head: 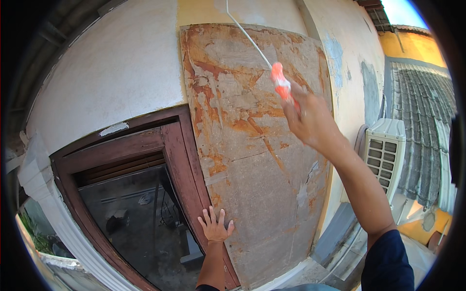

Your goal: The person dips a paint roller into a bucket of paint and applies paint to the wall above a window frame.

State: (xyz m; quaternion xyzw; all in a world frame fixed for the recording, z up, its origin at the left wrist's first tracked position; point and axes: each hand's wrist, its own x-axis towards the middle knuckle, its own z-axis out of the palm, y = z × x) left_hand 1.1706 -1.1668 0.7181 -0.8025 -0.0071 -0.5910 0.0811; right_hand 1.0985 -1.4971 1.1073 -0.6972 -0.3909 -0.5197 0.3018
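Note:
My right hand is raised and closed around the red and white plastic handle of a paint roller. From the handle a thin white metal rod runs up and leaves the top edge of the view, so the roller's head is hidden. Behind the handle stands a weathered plywood board with peeling orange-brown patches. My left hand holds nothing; its fingers are spread flat where the board's left edge meets the dark red wooden window frame. The wall left of the board is whitish, with yellow above the board.
A glass pane fills the frame at lower left. White moulding runs beside it. To the right, an air conditioner's outdoor unit juts from the wall, with a corrugated roof beyond. Pipes and a ledge lie at lower right.

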